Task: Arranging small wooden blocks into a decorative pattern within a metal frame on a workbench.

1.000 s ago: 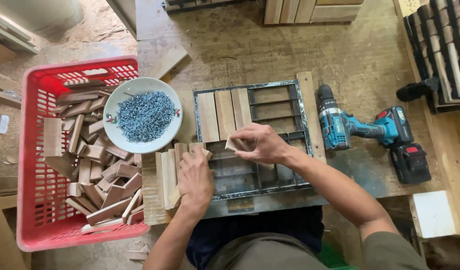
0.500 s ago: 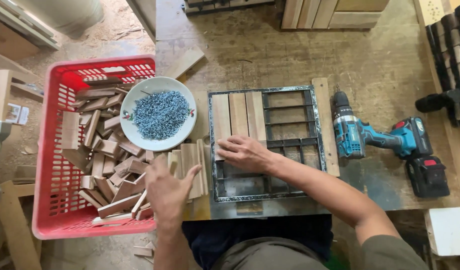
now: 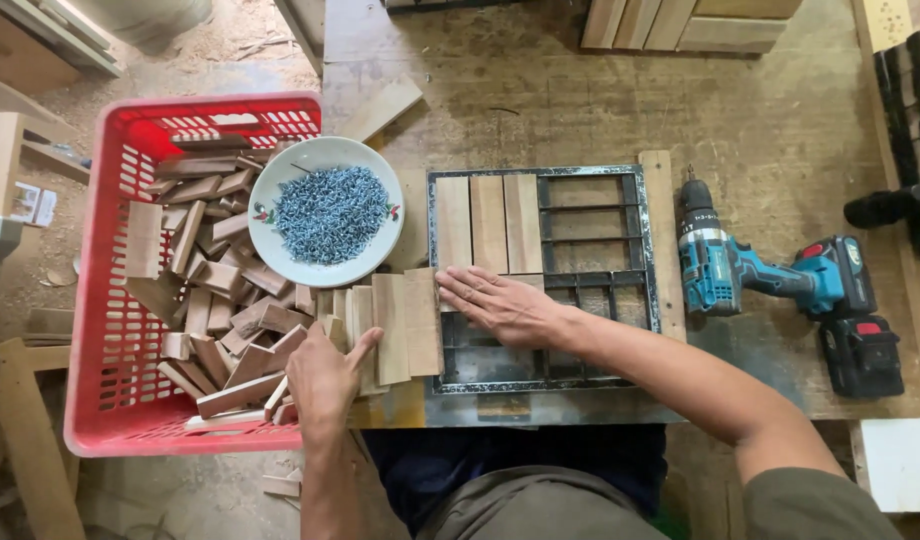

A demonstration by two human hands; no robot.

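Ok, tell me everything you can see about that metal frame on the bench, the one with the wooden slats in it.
The metal frame is a dark, roughly square grid of thin bars lying flat on the workbench. Three pale wooden slats stand side by side in its upper left section; the other sections show only cross bars. The right hand lies flat across its left middle. A stack of wooden pieces abuts its left edge, and a long wooden strip runs along its right.

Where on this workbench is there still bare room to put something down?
Bare bench lies beyond the metal frame and above the blue drill. It is crowded on the near left, where the red crate, screw bowl, stacked wood blocks and both hands meet.
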